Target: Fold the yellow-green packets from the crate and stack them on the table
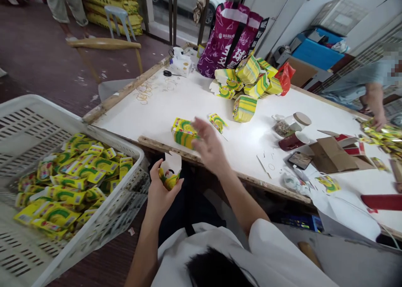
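Note:
My left hand (161, 195) is wrapped round a small yellow carton (170, 178) with its white top flaps standing up, held just in front of the table edge. Over the table edge my right hand (207, 146) has its fingers apart, slightly blurred, with nothing seen in them. Beside those fingers lies a row of flat yellow-and-green cartons (181, 137); the hand partly covers its right end, and I cannot tell whether they touch. A single flattened carton (217, 122) lies just beyond. To my left, many filled yellow cartons (78, 180) are heaped in a white plastic crate (121, 209).
Bundles of flat cartons (246, 109) are piled before a purple bag (224, 35). Scissors (169, 73) and rubber bands (144, 95) lie at the far left. A glass jar (284, 127), mug (292, 141), phone (300, 160) and cardboard box (334, 155) stand right. A co-worker's hand (379, 120) touches yellow packets.

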Motion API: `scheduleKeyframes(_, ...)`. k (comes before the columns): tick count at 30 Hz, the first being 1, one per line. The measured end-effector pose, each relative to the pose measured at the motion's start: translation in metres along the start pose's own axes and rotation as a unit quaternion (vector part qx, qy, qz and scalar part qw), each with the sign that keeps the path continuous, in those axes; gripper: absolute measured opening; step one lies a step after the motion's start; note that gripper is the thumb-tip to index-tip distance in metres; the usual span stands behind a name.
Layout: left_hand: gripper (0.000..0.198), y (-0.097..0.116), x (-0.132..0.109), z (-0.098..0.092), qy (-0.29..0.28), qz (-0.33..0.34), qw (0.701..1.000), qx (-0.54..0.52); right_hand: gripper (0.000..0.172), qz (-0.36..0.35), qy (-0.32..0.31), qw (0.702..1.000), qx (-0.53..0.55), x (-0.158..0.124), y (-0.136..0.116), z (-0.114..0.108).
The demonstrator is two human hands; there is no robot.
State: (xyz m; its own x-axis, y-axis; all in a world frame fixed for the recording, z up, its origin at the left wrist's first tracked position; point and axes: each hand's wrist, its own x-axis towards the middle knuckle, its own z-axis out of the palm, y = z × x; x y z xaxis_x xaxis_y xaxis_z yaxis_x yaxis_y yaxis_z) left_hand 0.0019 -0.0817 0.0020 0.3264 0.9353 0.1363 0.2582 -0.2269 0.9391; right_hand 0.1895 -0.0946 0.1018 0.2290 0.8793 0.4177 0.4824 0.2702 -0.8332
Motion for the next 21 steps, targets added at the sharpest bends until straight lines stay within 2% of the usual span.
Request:
scheduleKeyframes(2,0.075,0.002,-0.002,0.002,0.003,0.020,1.000,0.013,0.069,0.054,-0.113,0.992,0.033,-0.023,0.013,0.021)
scheduleKeyframes(3,0.071,0.002,-0.003,0.004,0.004,0.024,0.999,0.027,0.072,0.086,-0.141,0.985,0.053,-0.035,0.020,0.032)
scheduleKeyframes(7,0.058,0.001,-0.008,0.006,0.014,0.024,0.998,0.064,0.085,0.204,-0.151,0.951,0.175,-0.065,0.036,0.056)
scheduleKeyframes(11,0.059,0.004,-0.009,0.005,0.006,0.040,0.997,0.070,0.082,0.304,-0.182,0.864,0.357,-0.063,0.037,0.055)
scheduleKeyframes(13,0.058,0.006,-0.009,0.005,-0.008,0.043,0.995,0.085,0.080,0.330,-0.200,0.834,0.395,-0.060,0.037,0.054)
scheduleKeyframes(16,0.051,0.009,-0.010,0.004,-0.043,0.053,0.993,0.101,0.077,0.321,-0.213,0.849,0.362,-0.061,0.038,0.055)
scheduleKeyframes(19,0.046,0.007,-0.011,0.006,-0.079,0.035,0.992,0.096,0.083,0.284,-0.217,0.887,0.293,-0.066,0.037,0.055)
scheduleKeyframes(21,0.052,0.002,-0.011,0.010,-0.089,0.021,0.993,0.074,0.085,0.235,-0.222,0.919,0.225,-0.069,0.034,0.054)
